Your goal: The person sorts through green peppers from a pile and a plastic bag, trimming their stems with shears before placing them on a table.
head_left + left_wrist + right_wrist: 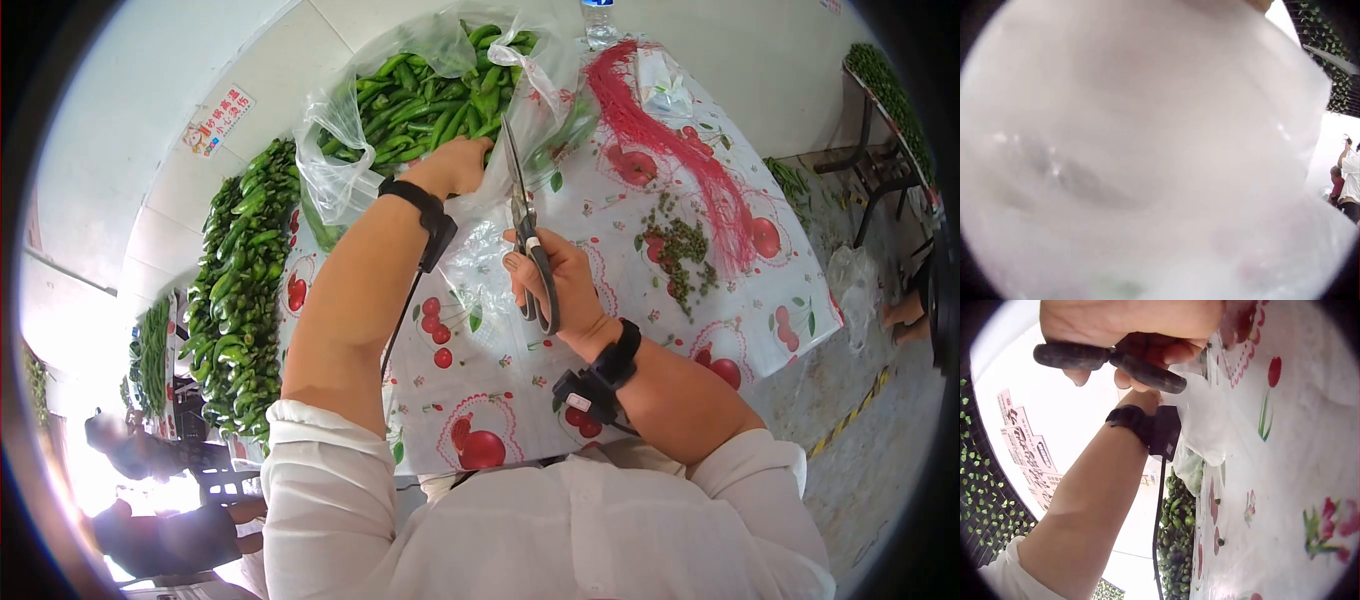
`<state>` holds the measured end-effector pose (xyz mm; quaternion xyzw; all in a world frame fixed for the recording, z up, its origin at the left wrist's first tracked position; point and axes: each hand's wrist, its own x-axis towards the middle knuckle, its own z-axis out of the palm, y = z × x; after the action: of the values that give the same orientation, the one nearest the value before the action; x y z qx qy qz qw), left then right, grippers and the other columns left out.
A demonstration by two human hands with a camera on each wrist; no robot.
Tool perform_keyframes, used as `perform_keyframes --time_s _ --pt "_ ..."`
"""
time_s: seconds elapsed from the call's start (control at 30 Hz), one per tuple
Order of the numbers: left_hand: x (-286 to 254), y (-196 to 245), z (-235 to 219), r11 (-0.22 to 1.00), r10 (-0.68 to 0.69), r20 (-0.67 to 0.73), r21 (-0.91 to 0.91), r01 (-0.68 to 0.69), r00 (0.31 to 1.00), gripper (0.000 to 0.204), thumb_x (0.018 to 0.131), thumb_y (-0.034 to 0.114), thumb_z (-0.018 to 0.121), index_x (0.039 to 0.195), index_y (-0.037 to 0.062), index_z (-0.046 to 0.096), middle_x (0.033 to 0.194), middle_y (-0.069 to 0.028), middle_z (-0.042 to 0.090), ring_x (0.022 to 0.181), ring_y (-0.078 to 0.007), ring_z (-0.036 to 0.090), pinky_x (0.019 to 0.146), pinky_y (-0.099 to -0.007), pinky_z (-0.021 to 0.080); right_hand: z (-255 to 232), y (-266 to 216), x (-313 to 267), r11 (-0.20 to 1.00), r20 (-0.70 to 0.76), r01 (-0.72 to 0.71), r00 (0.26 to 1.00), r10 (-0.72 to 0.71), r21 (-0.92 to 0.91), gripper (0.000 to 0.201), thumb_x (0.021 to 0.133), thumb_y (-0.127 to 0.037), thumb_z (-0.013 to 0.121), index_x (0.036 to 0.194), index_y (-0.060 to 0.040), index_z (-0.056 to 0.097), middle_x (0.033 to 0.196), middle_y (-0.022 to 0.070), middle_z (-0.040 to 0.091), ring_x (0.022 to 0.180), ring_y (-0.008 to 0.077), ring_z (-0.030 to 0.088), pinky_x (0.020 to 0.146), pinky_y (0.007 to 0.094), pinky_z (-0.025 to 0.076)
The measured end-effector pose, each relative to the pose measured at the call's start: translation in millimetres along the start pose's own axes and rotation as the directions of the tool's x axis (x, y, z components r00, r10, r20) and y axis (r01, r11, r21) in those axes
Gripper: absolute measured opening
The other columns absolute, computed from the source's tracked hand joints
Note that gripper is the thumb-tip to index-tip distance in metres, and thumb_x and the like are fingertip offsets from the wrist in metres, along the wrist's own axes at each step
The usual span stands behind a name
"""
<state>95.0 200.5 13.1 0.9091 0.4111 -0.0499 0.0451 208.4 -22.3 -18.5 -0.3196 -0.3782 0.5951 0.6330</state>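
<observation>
The right hand [567, 282] gripped scissors [521, 206] beside the left hand [456, 168], whose hold was hidden; peppers [398, 118] lay just beyond it, in a bag [328, 180] a stray snip could have torn.

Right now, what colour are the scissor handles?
The scissor handles are black; the right wrist view shows them best.

Pale wall [175, 55] with sign [219, 120], grey floor [850, 490], yellow-black tape [850, 411], glare [75, 350] at left
</observation>
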Motion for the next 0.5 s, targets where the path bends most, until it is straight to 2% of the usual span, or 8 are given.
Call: perform_keyframes --time_s 0.03,0.13,0.23,0.33,0.43,0.47,0.5 --pt "-1.8 2.4 -1.2 1.0 0.003 -0.006 0.009 -0.003 1.0 0.05 0.073 0.027 0.059 0.119 0.0065 0.055 0.109 -0.0231 0.059 0.106 -0.0386 0.053 0.089 -0.0395 0.043 -0.4 1.4 0.7 1.0 0.003 0.001 1.0 -0.001 0.017 0.03 0.081 -0.018 0.068 0.103 -0.0004 0.056 0.066 -0.0025 0.051 0.052 0.0028 0.046 0.046 0.0177 0.04" --pt "-11.0 17.9 -11.7 0.983 -0.181 -0.019 -0.013 0.181 0.983 0.047 0.074 0.023 0.057 0.12 0.0116 0.056 0.11 -0.0201 0.059 0.107 -0.0376 0.053 0.089 -0.0408 0.044 -0.2 1.1 1.1 0.999 0.009 -0.009 1.0 0.008 0.04 0.03 0.08 -0.017 0.068 0.103 -0.0009 0.057 0.067 -0.0025 0.052 0.052 0.0028 0.046 0.046 0.0177 0.039" --pt "-13.3 10.1 -0.9 0.978 -0.187 -0.205 0.051 0.201 0.961 0.031 0.078 0.018 0.052 0.105 0.0053 0.06 0.097 -0.0215 0.061 0.097 -0.0381 0.056 0.083 -0.0415 0.045 -0.7 2.0 0.9 0.999 0.011 -0.008 1.0 0.007 0.036 0.03 0.08 -0.016 0.068 0.103 -0.0014 0.057 0.067 -0.0025 0.052 0.052 0.0027 0.046 0.046 0.0177 0.039" --pt "0.8 -15.7 14.9 0.995 -0.055 -0.187 0.07 0.069 0.981 0.029 0.079 0.017 0.049 0.103 0.0051 0.061 0.097 -0.0195 0.061 0.097 -0.0377 0.056 0.082 -0.042 0.046 -0.1 1.4 0.3 0.999 0.015 -0.014 1.0 0.013 0.042 0.029 0.08 -0.015 0.068 0.103 -0.0015 0.056 0.067 -0.0025 0.052 0.052 0.0025 0.046 0.046 0.0178 0.039" --pt "14.2 -22.0 18.9 0.986 -0.052 -0.102 0.15 0.067 0.993 0.029 0.079 0.018 0.049 0.103 0.005 0.062 0.098 -0.0169 0.062 0.098 -0.0371 0.057 0.081 -0.0432 0.046 -0.2 1.2 0.0 0.998 0.019 -0.015 1.0 0.014 0.053 0.029 0.08 -0.015 0.068 0.102 -0.0015 0.056 0.067 -0.0024 0.052 0.052 0.0024 0.046 0.046 0.0178 0.039" --pt "16.1 -19.4 20.5 0.976 -0.154 -0.079 0.146 0.164 0.985 0.031 0.08 0.018 0.049 0.107 0.0094 0.061 0.105 -0.0155 0.059 0.101 -0.0353 0.057 0.083 -0.0428 0.047 -0.2 1.2 0.0 0.998 0.02 -0.012 1.0 0.011 0.056 0.029 0.08 -0.015 0.068 0.102 -0.0016 0.056 0.067 -0.0024 0.052 0.052 0.0024 0.046 0.046 0.0178 0.039" --pt "6.3 7.5 4.7 0.955 -0.254 -0.058 0.145 0.26 0.966 0.033 0.08 0.018 0.049 0.111 0.0139 0.061 0.112 -0.0142 0.057 0.105 -0.0334 0.056 0.085 -0.0424 0.047 -0.1 1.1 0.1 0.999 0.022 -0.002 1.0 0.001 0.039 0.028 0.081 -0.015 0.066 0.103 -0.001 0.057 0.065 -0.0016 0.053 0.051 0.0034 0.047 0.047 0.0185 0.039"
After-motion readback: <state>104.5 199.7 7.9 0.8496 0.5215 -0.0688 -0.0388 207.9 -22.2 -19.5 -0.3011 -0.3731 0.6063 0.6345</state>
